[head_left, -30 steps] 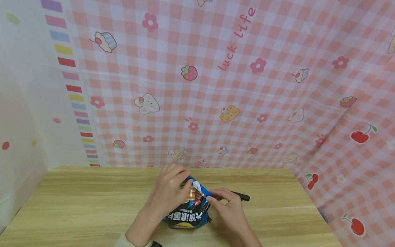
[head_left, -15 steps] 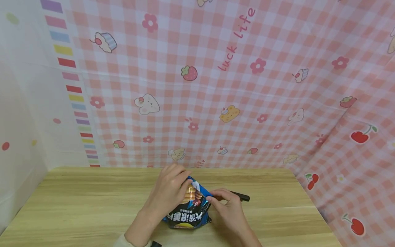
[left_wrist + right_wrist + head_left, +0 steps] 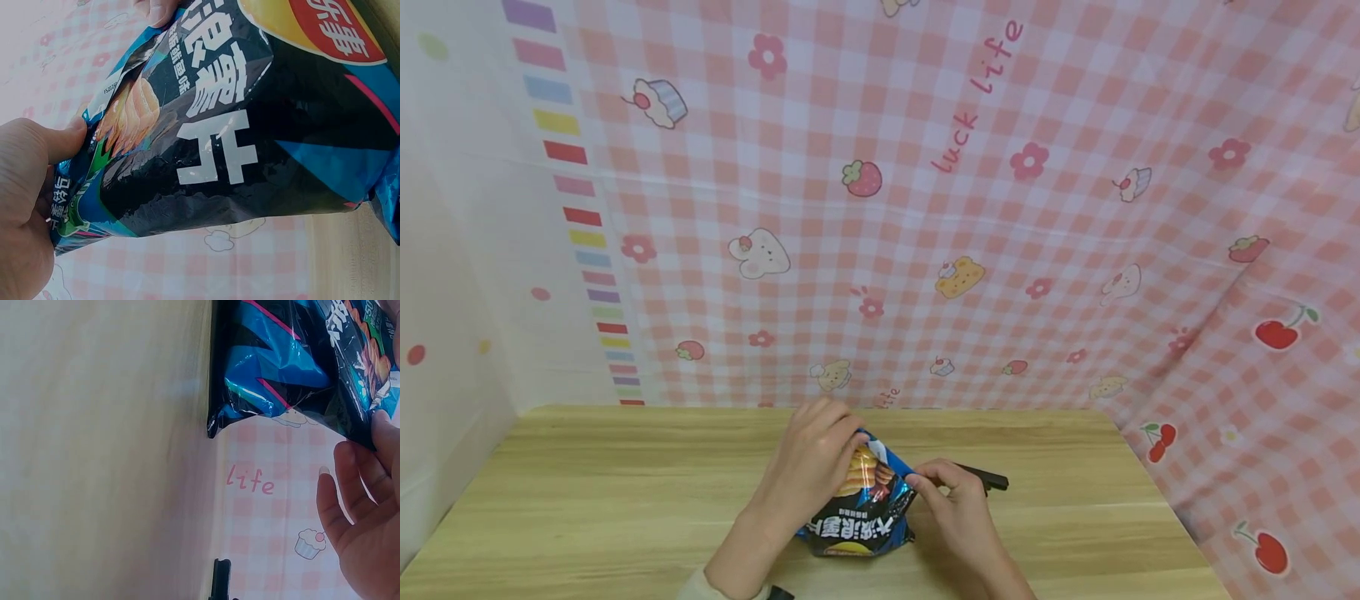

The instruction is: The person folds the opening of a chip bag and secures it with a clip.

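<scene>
A black and blue potato chip bag (image 3: 853, 521) stands on the table, its top edge folded over into a blue strip. My left hand (image 3: 808, 458) grips the left end of that fold, thumb on the near side; in the left wrist view this hand (image 3: 31, 181) holds the crumpled top corner. At the other end, my right hand (image 3: 957, 500) pinches the fold's right corner. The right wrist view has my right hand (image 3: 369, 512) with thumb and fingers at the bag's (image 3: 275, 362) corner.
Behind my right hand lies a slim black bar-shaped object (image 3: 988, 477) on the wooden table (image 3: 610, 500). A pink checked cloth (image 3: 880, 250) hangs along the table's back edge and right side. A pale cloth covers the left side.
The folded strip along the bag's top shows more blue and less white label than a second ago. My left thumb has shifted slightly on the fold. Both hands keep their hold.
</scene>
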A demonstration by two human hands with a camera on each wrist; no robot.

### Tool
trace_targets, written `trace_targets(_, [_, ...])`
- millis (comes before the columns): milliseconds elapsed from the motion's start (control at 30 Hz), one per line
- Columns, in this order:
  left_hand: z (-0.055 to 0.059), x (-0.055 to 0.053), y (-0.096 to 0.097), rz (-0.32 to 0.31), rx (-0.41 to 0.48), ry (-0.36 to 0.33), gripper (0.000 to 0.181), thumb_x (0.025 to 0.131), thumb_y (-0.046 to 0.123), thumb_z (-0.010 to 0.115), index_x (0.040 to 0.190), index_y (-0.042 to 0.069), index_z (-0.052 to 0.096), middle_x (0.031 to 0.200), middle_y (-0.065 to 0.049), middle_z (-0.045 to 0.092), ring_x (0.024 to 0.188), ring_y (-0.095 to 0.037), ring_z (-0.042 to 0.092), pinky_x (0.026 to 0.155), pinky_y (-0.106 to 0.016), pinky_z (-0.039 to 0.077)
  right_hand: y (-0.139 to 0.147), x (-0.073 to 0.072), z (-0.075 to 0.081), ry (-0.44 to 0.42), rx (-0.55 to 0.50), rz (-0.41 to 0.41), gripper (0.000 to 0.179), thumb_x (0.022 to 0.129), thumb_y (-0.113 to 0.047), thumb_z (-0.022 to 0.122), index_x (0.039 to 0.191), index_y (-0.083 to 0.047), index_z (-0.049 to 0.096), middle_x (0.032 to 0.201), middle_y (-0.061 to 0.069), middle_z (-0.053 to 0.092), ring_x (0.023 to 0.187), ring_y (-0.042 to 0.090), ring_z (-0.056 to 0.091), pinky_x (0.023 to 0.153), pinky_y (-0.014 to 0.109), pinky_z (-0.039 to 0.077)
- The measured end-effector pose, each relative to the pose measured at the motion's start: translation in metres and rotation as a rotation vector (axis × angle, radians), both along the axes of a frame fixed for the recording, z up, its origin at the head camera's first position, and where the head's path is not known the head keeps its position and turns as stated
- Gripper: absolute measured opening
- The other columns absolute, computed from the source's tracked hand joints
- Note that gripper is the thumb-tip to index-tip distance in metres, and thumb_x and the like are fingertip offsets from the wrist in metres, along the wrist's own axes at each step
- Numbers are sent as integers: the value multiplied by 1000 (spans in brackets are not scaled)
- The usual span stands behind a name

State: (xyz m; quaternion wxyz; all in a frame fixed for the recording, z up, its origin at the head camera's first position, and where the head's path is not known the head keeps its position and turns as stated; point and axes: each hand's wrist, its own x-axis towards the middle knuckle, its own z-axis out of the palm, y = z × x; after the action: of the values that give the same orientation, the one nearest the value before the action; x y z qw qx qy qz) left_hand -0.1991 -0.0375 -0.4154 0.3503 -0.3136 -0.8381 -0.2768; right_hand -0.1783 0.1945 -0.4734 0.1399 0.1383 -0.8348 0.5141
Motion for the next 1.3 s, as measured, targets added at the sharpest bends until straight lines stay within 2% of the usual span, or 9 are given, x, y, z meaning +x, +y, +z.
trace_targets(567, [-2,-2,-1,11,-11,18,10,87,5,85,91,6,76,87,2,67,84,-17,58,76,-32,50,1,0,0,18,44,-6,19,94,-7,76,85,-24,77,85,-14,72,77,7,64,72,25,55])
trace_targets(933, [-1,-1,-2,1,-23,-2,9,88,7,85,92,7,77,87,3,68,86,-15,58,77,-31,50,1,1,1,-20,37,-12,16,94,-7,76,87,-21,78,87,-13,73,78,9,65,73,29,56])
trace_targets(1300, [-1,-2,-4,-8,-13,12,7,89,8,83,93,8,77,88,3,68,86,-15,58,77,-31,49,4,0,-2,21,55,-15,10,94,-12,78,101,-19,81,95,-3,77,83,9,68,77,27,55])
